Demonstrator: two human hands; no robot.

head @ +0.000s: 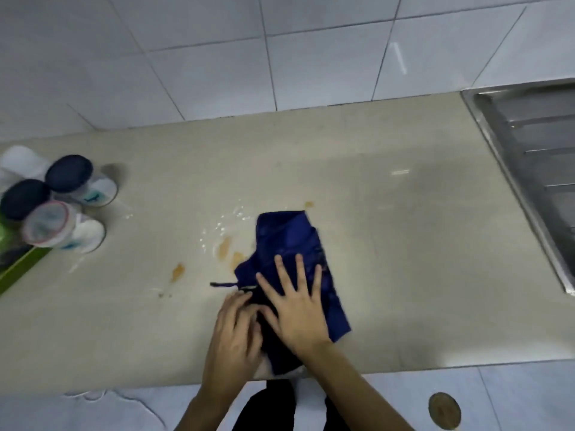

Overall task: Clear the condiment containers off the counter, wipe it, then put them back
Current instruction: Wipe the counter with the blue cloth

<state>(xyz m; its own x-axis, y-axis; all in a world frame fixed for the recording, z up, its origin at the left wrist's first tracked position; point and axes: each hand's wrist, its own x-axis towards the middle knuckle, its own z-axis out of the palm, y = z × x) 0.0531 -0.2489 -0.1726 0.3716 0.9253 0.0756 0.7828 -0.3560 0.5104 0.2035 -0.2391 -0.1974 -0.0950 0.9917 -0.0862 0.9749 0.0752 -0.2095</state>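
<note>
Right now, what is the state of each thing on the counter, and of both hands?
blue cloth: folded, flat on the counter.
right hand: open, pressing the cloth.
left hand: at the cloth's left edge, grip unclear.
counter: orange stains, wet spots.
condiment containers: lidded, upright, grouped far left.

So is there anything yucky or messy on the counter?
Yes. Orange-brown sauce splotches and shiny wet droplets sit on the beige stone counter, left of the dark blue cloth under the right hand. Another splotch lies farther left. They look spilled and not yet wiped.
</note>
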